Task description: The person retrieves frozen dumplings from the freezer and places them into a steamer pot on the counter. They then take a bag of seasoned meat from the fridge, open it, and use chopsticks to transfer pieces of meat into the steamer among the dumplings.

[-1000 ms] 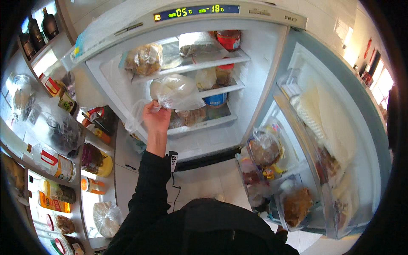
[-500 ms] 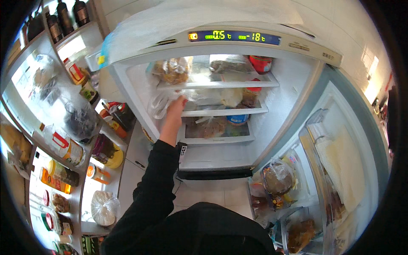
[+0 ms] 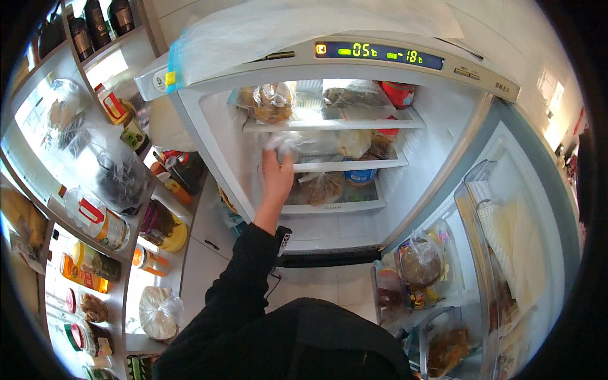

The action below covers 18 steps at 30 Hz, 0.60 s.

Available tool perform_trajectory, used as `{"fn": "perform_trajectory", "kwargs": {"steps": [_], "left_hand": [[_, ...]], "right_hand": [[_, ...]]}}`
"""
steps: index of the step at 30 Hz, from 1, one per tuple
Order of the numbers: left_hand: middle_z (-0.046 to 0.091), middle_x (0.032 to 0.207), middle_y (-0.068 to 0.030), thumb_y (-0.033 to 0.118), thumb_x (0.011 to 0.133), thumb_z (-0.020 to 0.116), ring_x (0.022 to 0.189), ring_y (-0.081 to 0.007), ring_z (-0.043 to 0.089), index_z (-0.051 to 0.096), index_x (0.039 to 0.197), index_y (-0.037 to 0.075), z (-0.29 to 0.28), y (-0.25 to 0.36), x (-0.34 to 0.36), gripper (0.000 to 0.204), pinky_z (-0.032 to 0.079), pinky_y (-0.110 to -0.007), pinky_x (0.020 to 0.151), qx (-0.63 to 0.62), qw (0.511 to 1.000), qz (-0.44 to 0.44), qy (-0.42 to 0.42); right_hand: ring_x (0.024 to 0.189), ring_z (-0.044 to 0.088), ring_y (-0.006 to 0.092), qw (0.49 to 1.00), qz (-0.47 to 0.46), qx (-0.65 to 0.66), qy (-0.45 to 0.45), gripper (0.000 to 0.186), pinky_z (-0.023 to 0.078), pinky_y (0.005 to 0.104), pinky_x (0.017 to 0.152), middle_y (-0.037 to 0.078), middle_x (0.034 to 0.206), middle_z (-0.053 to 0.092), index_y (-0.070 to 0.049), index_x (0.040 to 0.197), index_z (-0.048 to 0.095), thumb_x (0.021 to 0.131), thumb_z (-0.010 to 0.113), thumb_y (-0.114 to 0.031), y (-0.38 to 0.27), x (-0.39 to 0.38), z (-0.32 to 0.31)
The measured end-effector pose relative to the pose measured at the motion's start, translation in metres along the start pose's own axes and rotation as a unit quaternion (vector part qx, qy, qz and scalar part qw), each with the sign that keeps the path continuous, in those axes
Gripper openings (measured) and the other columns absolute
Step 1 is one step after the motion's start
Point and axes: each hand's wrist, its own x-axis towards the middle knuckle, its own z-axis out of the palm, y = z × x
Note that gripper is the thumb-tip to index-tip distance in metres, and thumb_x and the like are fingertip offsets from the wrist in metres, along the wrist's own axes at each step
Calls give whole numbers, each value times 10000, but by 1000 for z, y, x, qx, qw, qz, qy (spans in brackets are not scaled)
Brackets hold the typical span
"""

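My left hand (image 3: 277,164) reaches to the middle shelf (image 3: 345,163) of the open fridge (image 3: 439,152), its blurred fingers closed on a pale translucent plastic bag (image 3: 285,142) near the shelf's left end. A whitish bag (image 3: 351,144) and a red-lidded jar (image 3: 383,144) sit farther right. Above are a bag of golden-brown food (image 3: 259,104), a bag of dark contents (image 3: 348,95) and a red jar (image 3: 398,95). Below, a bag of brown food (image 3: 320,190) lies beside a blue container (image 3: 360,175). My right hand is not in view.
The open door (image 3: 532,190) stands at the right, its racks holding bagged food (image 3: 421,259). At the left, a tall shelving unit (image 3: 126,225) carries bottles, jars and bags. A dark power cord (image 3: 273,285) runs to the floor (image 3: 316,285) below the fridge.
My left hand has moved the pale bag from the shelf's front farther into the fridge. The view has shifted, and my right hand, earlier at the lower right, has left view.
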Motion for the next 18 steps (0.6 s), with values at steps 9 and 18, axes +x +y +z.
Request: {"fn": "perform_trajectory", "kwargs": {"steps": [9,18], "left_hand": [[628,959,-98,116,829,609,862,-231,600,508,1191,26,19,-48,100,386,496,-370,786,-121,940,-292,-130],[604,950,-38,55,859,562,841,-114,553,357,1462,46,-29,-19,1,637,461,-242,680,-93,971,-214,-46]], "right_hand": [[1181,523,320,1000,-6,4,4,485,427,450,996,127,1264,554,-90,1303,483,936,545,-401,5,-8,-8],[1185,522,320,1000,-5,15,16,483,426,450,1000,127,1270,552,-89,1304,482,935,548,-394,16,-6,-34]]}}
